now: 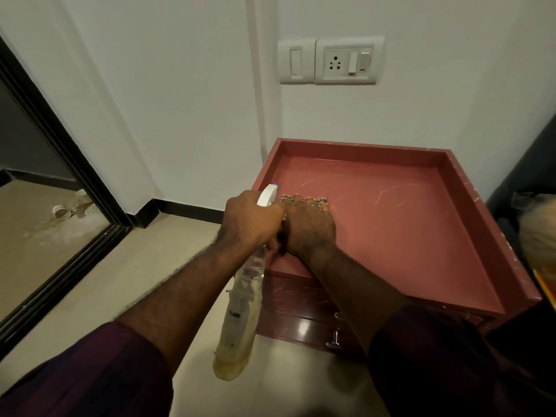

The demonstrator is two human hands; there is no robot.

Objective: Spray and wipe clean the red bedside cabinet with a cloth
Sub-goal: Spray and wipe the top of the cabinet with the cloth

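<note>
I'm gripping the spray bottle (240, 314) by its neck in my left hand (252, 219), hanging it off the edge to clear the surface, while my right hand (310, 227), flat and touching the left, is pressing the cloth (304, 200) onto the red bedside cabinet (406, 224) near its left rim.

The left hand (252, 219) was curled round the neck of a bottle (237, 320), knuckles up, forearm reaching forward. The right hand (310, 228) lay palm down just beside it, touching it, with fingers straight and pressed flat on a cloth (288, 197), forearm angled in from the right.
</note>
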